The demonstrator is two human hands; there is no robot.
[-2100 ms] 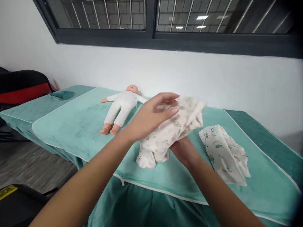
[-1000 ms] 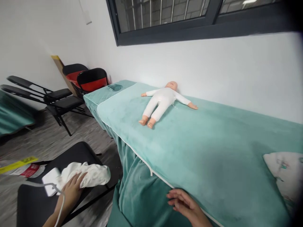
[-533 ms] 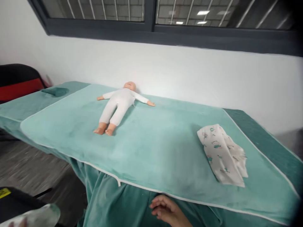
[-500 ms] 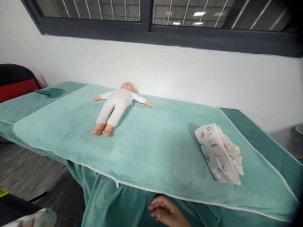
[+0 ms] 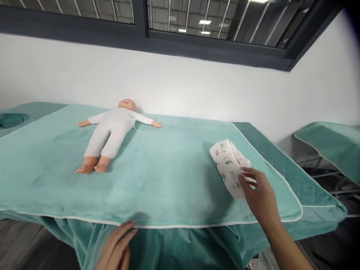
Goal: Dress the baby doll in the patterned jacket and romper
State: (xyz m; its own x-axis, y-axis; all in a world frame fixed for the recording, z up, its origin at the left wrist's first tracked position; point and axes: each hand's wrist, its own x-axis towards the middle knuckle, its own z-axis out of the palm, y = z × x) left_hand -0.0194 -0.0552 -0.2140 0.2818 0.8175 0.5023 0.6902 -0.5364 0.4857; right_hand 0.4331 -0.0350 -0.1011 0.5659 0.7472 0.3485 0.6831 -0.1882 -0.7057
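Note:
A folded white cloth with small green cartoon prints (image 5: 225, 161) lies on the right part of a light green mat (image 5: 174, 180). My right hand (image 5: 258, 193) is at its right side, thumb and fingertips close together on the fabric, and covers the cloth's lower right part. At the mat's front edge is my left hand (image 5: 116, 245), fingers stretched out and holding nothing. A baby doll (image 5: 114, 127) in a white bodysuit lies on its back at the left, arms spread and bare feet towards me.
The mat lies on a table with a darker green cover (image 5: 315, 191) that hangs down in front. A white wall (image 5: 180, 82) and a dark window frame (image 5: 146, 37) rise behind. Another green-covered surface (image 5: 334, 142) stands at the right, and a dark green cloth (image 5: 12, 120) lies far left.
My view has turned right. My right hand has gone from the front edge up to the printed cloth. My left hand has come from the lower left corner to the mat's edge.

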